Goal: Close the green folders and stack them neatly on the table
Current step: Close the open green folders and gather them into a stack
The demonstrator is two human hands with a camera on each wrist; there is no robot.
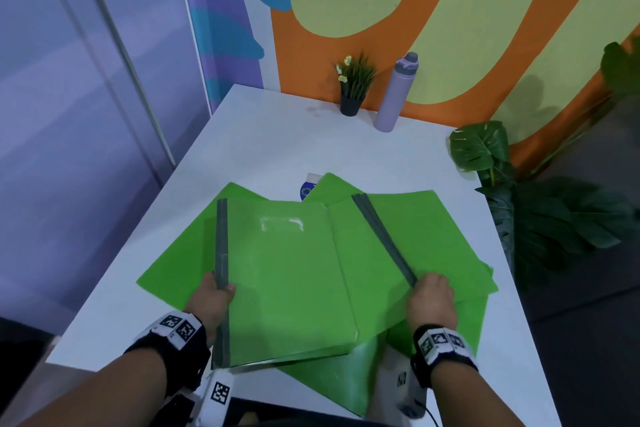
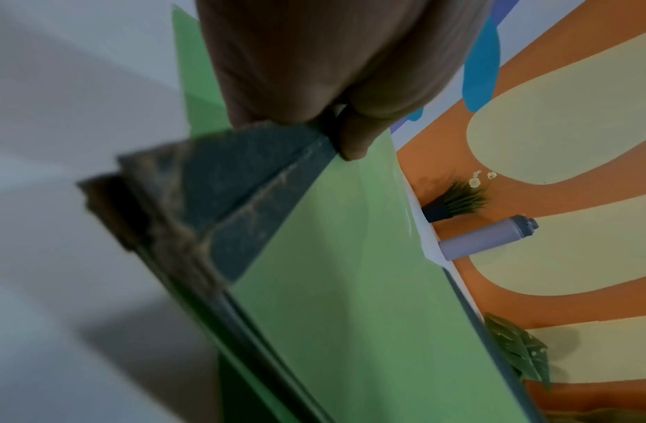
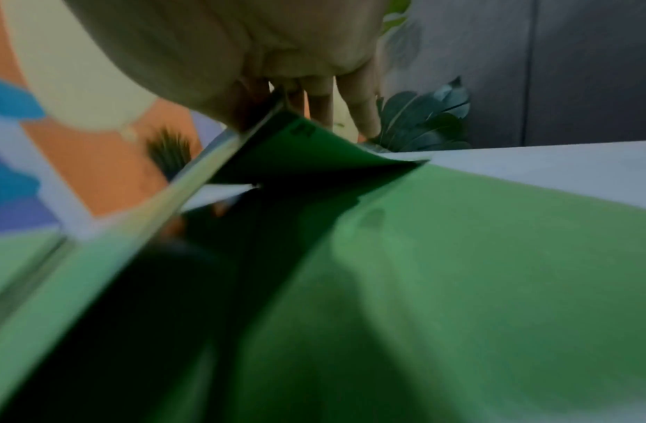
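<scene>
Several green folders (image 1: 291, 274) with grey spines lie spread and overlapping on the white table (image 1: 294, 146), near its front edge. My left hand (image 1: 211, 302) grips the grey spine (image 1: 221, 246) of the left folder, lifting that edge; the left wrist view shows my thumb and fingers pinching the spine (image 2: 241, 183). My right hand (image 1: 433, 302) pinches the grey spine (image 1: 384, 239) of the right folder and holds it raised. In the right wrist view the green cover (image 3: 306, 148) bends up under my fingers. More green sheets lie flat beneath.
A small potted plant (image 1: 353, 87) and a lilac bottle (image 1: 396, 94) stand at the table's far edge by the painted wall. Large green leaves (image 1: 485, 149) hang off the right side. A white card with a blue badge (image 1: 308, 187) peeks from behind the folders.
</scene>
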